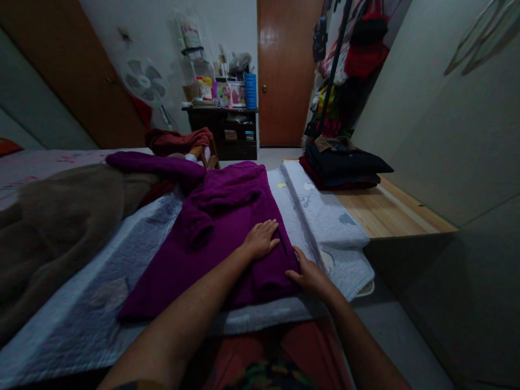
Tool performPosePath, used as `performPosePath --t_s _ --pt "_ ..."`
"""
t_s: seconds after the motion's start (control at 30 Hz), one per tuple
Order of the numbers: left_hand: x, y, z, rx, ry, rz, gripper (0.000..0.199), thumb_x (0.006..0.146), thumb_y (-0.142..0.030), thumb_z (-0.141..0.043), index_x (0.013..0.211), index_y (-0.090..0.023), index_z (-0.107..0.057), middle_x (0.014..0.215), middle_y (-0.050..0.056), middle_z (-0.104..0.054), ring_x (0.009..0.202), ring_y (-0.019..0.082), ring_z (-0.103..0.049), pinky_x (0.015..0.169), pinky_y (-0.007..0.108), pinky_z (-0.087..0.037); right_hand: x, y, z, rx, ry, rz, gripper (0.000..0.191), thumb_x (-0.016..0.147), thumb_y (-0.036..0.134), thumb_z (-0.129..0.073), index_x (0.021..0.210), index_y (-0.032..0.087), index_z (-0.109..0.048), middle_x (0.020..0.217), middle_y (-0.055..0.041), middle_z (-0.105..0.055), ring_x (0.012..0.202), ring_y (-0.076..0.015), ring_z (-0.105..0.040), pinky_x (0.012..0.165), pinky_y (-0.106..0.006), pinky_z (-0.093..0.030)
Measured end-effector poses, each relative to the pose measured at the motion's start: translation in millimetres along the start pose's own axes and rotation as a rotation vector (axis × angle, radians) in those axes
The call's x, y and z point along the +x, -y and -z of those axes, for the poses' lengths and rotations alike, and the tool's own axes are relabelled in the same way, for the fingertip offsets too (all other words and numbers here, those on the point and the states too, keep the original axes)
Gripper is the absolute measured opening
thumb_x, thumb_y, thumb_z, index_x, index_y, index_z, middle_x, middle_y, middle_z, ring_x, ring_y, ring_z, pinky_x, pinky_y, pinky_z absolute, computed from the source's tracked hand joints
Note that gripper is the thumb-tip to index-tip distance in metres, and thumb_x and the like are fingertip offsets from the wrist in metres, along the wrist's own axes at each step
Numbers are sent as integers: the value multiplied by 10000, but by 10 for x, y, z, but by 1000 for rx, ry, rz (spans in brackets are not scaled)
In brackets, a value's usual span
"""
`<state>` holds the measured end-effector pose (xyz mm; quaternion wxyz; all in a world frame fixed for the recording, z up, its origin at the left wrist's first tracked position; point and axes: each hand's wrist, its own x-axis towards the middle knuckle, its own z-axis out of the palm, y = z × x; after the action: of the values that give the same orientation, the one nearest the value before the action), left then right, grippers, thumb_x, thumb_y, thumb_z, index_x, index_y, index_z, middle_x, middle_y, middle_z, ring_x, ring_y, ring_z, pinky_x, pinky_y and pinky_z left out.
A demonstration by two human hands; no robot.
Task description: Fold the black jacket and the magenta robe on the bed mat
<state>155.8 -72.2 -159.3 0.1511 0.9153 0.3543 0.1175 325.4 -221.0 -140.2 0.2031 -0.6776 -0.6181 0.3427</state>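
Note:
A purple long-sleeved top (227,254) lies spread on the quilted bedding, its right side folded inward with one sleeve across the body. The other sleeve (158,165) stretches out to the far left, over a brown fuzzy garment (73,211). My left hand (262,239) rests flat on the folded right part, fingers stretched out and holding nothing. At the top's right edge is my right hand (312,272), thumb and index finger spread and touching the cloth. Its other fingers are mostly hidden.
A stack of folded dark clothes (345,165) sits at the right on a wooden board (390,208). Light quilted bedding (325,216) lies under the top. Further back are reddish cloth (179,141), a fan (144,81), a dark cabinet (221,132) and a door (288,70).

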Motion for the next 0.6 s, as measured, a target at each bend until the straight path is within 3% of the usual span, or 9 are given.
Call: performPosePath --t_s 0.13,0.27,0.4,0.5,0.6 --pt "-14 -75 46 25 -3 24 559 933 -424 -440 1447 -217 -358 1539 92 -335 1428 249 -263 1164 447 -182 -24 17 50 -77 33 0 739 828 327 -596 1462 129 -273 1172 -173 -653 1043 -262 -633 846 -334 -457" --pt "-192 -262 134 59 36 152 534 901 -354 -493 1409 -207 -417 1525 135 -347 1425 308 -254 1144 557 -151 -128 -23 214 -98 79 27 633 830 320 -596 1405 148 -393 1038 -115 -694 909 -224 -650 783 -303 -458" --pt "-558 -451 108 -2 111 175 677 821 -536 -576 1406 -228 -433 1546 176 -281 1437 389 -172 1118 611 -152 -179 -25 349 -155 48 60 471 830 306 -586 1277 167 -538 858 -53 -694 781 -197 -639 726 -291 -465" --pt "-782 -512 35 -2 143 117 765 817 -569 -560 1468 -233 -340 1584 171 -160 1455 381 -66 1126 601 -131 -35 28 328 -183 -141 169 403 855 279 -536 1244 179 -563 1035 -92 -675 960 -210 -626 864 -340 -471" --pt "-850 -498 51 -11 166 91 783 831 -559 -541 1495 -236 -281 1591 170 -123 1459 369 -53 1127 596 -142 251 111 220 -197 -279 317 429 873 230 -476 1297 183 -520 1327 -127 -544 1233 -221 -497 1042 -412 -391"
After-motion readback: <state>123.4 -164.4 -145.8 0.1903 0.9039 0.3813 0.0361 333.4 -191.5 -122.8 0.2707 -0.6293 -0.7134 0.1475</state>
